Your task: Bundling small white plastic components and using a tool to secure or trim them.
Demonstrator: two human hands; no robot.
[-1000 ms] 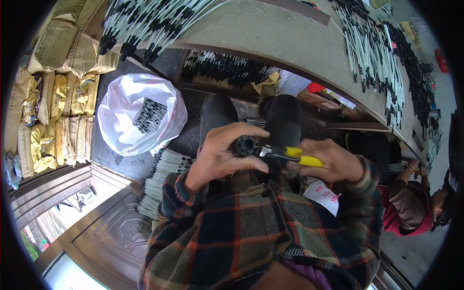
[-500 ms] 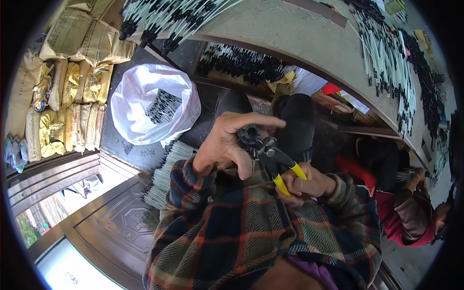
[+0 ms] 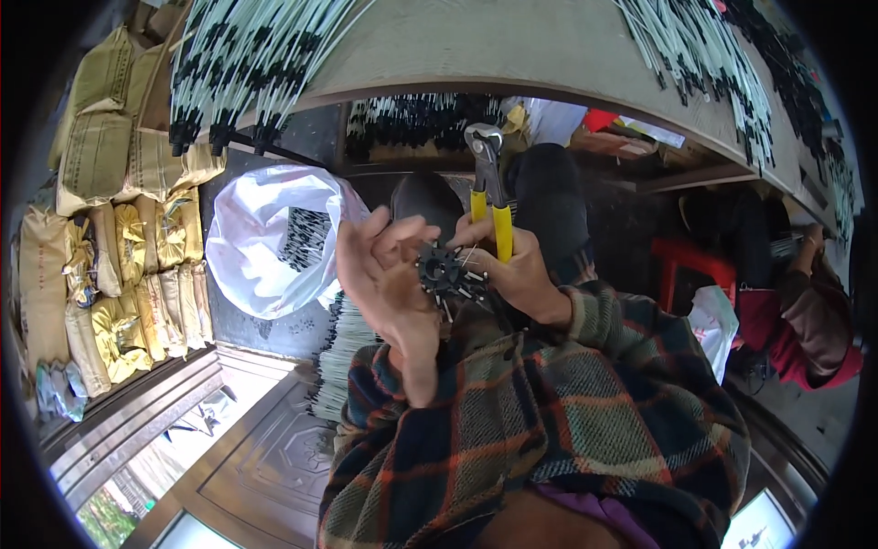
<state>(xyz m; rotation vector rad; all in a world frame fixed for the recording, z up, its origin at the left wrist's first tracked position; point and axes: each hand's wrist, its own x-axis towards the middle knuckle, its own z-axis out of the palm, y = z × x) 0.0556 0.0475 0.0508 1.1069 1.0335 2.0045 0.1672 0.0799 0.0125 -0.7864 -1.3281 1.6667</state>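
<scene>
Metal pliers (image 3: 488,174), smooth plastic handles (image 3: 502,233), cloth jacket (image 3: 594,375)

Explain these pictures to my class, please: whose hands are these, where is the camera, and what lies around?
There is no machine: these are a person's bare hands. All views come from a fisheye camera worn on the head, looking down, so straight edges bend near the rim. The right hand holds yellow-handled pliers. The left hand is open beside a black-ended bundle; which hand supports it is hard to tell. Pale rods with black ends lie on the table. A white bag contains similar pieces.
</scene>
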